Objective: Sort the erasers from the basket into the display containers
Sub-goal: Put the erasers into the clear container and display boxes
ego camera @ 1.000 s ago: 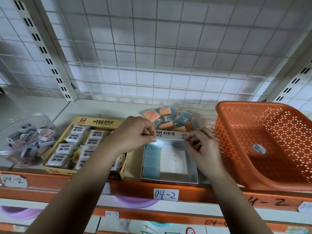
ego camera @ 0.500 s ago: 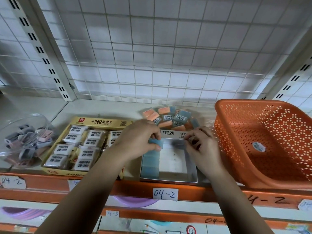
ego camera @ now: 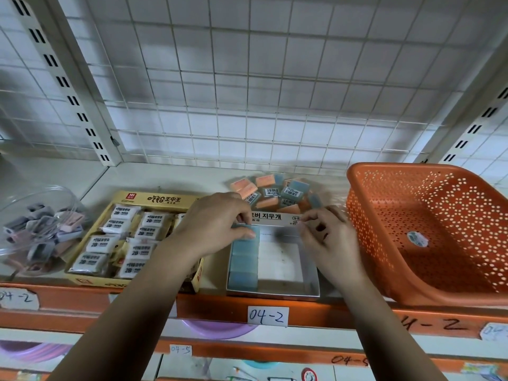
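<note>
A silver display box (ego camera: 310, 284) stands at the shelf's front, with a column of blue erasers (ego camera: 244, 266) along its left side. My left hand (ego camera: 214, 224) presses a blue eraser (ego camera: 248, 232) down at the back left corner of that box. My right hand (ego camera: 327, 235) hovers over the box's back right corner, fingers curled, nothing visibly in it. Behind the box lies a loose pile of orange and blue erasers (ego camera: 275, 192). The orange basket (ego camera: 428, 232) stands to the right, tilted, holding only a sticker.
A yellow box (ego camera: 82, 279) of white 2B erasers sits left of the silver box. Further left stands a clear bowl (ego camera: 16, 204) of grey and pink items. A wire grid wall closes the back. Orange shelf edge carries a 04-2 label (ego camera: 268, 316).
My left hand has lowered a blue eraser from above the box's back edge into the back left corner. My right hand has stayed near the back right corner.
</note>
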Demonstrator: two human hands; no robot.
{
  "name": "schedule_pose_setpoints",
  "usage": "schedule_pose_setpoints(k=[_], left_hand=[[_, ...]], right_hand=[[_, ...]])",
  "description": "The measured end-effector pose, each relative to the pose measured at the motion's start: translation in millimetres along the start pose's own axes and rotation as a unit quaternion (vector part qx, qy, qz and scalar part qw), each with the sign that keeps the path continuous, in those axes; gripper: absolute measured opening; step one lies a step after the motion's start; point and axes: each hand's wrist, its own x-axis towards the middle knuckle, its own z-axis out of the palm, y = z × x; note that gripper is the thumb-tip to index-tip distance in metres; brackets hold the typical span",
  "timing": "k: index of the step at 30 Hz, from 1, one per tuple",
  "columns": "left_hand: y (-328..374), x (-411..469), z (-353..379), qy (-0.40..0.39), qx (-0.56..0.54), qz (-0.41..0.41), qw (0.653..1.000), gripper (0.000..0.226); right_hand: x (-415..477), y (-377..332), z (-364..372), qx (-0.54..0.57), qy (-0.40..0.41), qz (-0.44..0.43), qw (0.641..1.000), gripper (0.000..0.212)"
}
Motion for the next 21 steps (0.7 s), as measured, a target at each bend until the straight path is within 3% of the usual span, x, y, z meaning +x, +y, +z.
schedule_pose_setpoints(k=[7,12,21], left_hand=[[-14,-1,-3,0.138,-0.095,-0.011,0.986,0.011],[-17,2,-7,0.126,-0.106,-0.027,0.986,0.007],[-17,34,-25,0.078,-0.109,-0.017,0.991,0.003]], right_hand=[[54,-10,7,-0.091,-0.025,-0.029,0.995,0.011],[86,-5,21,-0.214,-0.159,0.065,0.962,0.022],[95,-10,17,-0.188,-0.177,0.089,0.962,0.019]])
